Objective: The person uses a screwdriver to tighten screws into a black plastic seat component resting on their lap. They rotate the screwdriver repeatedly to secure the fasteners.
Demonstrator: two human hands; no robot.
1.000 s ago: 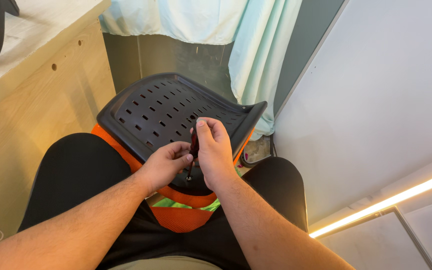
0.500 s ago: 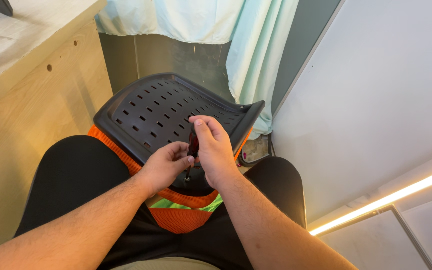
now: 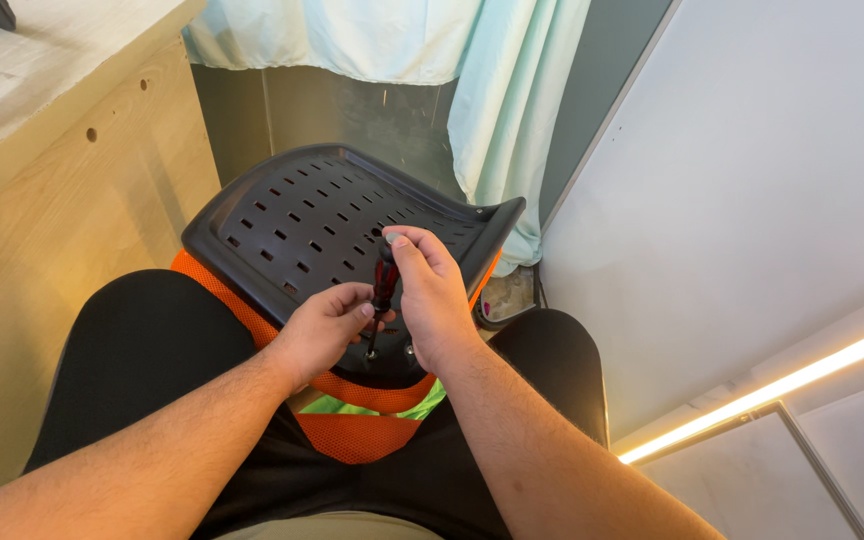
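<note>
A black perforated plastic chair shell (image 3: 322, 215) with orange mesh (image 3: 352, 435) under it rests between my knees. My right hand (image 3: 432, 295) grips the dark red handle of a screwdriver (image 3: 383, 285) from above, holding it nearly upright. The tip points down into the shell's near edge beside a small screw (image 3: 409, 351). My left hand (image 3: 324, 330) is curled around the lower shaft of the screwdriver, fingers touching it and resting on the shell.
A light wooden cabinet side (image 3: 72, 230) stands close on the left. A pale green curtain (image 3: 492, 110) hangs behind the shell. A white wall panel (image 3: 752, 200) fills the right, with a lit strip (image 3: 762, 390) along its base.
Both hands stay on the screwdriver at the same spot on the shell. My right hand's fingers have shifted slightly on the handle.
</note>
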